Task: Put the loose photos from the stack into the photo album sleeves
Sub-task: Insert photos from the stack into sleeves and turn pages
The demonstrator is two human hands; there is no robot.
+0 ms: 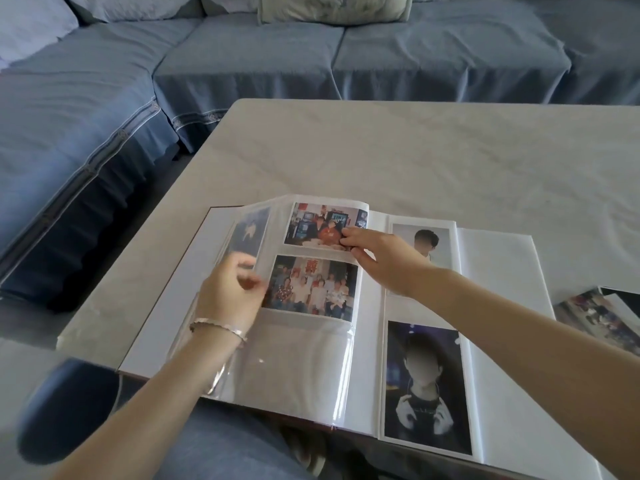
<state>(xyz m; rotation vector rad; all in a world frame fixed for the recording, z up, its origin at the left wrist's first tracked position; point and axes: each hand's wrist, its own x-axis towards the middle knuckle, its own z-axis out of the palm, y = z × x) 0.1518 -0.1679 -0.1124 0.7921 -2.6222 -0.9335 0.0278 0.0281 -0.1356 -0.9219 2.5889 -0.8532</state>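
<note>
Lap in blue jeans (225, 445) nearest, under the album's near edge. Grey table (415, 150) beyond it.

Photo album (502, 306) lies open on the table. A clear sleeve page (294, 368) is raised and bowed over the left half. Its lowest pocket is empty, the two above are filled.

Right hand (384, 261): thumb and forefinger (346, 236) pinched narrow on the lower right corner of the top photo (318, 223). The photo lies left of those fingertips, long axis running left to right across the page. It looks nearly all inside its pocket.

Left hand (228, 292), bracelet at the wrist, sits at the page's left edge with fingers loosely curled. Motion blur: cannot tell whether it grips the plastic or only steadies it.

Judgement: the step in hand is seating this print. The move turns on pushing leftward along the long axis, away from the right fingertips, while the left hand keeps the page from buckling.

Loose photo stack (595, 313) lies right of the right hand, well apart, at the table's edge. The right hand is the nearer for the next pick.
</note>
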